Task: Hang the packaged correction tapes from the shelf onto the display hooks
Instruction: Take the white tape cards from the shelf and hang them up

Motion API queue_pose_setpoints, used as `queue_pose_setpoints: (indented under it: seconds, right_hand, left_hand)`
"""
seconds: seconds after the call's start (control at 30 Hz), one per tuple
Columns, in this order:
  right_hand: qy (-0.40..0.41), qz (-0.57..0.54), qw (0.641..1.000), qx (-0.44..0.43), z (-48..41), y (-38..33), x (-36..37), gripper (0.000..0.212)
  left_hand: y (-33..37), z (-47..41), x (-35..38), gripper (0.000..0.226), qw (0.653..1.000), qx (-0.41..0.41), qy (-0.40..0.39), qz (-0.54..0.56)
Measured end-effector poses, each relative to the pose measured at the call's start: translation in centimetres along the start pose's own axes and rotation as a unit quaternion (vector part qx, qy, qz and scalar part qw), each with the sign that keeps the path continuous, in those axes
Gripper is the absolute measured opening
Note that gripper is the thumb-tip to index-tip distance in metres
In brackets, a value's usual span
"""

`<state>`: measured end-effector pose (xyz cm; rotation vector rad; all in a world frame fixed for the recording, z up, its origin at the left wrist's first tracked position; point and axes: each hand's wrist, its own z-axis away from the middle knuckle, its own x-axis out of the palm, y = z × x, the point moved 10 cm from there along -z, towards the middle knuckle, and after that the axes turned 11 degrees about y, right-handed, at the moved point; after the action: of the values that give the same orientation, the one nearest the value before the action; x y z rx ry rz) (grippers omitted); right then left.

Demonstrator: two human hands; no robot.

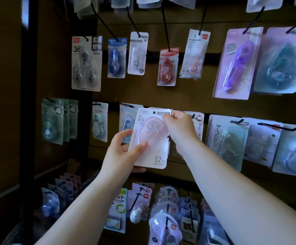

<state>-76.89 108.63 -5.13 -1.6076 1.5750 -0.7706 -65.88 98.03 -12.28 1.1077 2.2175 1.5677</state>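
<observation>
A pink packaged correction tape [154,138], on a white card marked 12 m, is held up against the middle row of the display wall. My left hand [124,152] grips its lower left side, thumb on the blister. My right hand [179,128] pinches the card's top right corner beside the hang hole [154,112]. More cards appear stacked behind the front one. The hook behind the card is hidden. A black display hook [281,127] juts out to the right, with packs hanging on it.
Hanging packs fill the wall: a red tape pack [167,68] and a purple one [237,64] above, green packs [55,121] at left, Moon-labelled packs [226,138] at right. Lower hooks [166,209] carry more packs below my arms. A dark frame post [28,103] stands left.
</observation>
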Motion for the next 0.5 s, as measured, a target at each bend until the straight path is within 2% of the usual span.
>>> queue_pose_setpoints:
  seconds: [0.13,0.23,0.33,0.5]
  right_hand:
    - [0.0,0.006,1.0,0.008,-0.3,0.6,-0.3,0.029]
    - [0.007,0.024,1.0,0.008,-0.7,0.8,-0.1,0.027]
    - [0.015,0.05,0.998,0.018,-1.2,1.6,0.3,0.037]
    - [0.022,0.097,0.995,0.012,-2.4,2.7,0.5,0.027]
  left_hand:
    - [-0.4,-0.4,0.3,0.041,1.0,-0.004,-0.007,0.005]
    - [-0.8,-0.8,0.4,0.039,1.0,0.002,-0.006,-0.005]
    - [-1.5,-1.8,1.0,0.04,0.999,0.019,-0.01,-0.031]
    - [-3.2,-4.1,1.7,0.054,0.988,0.058,0.004,-0.141]
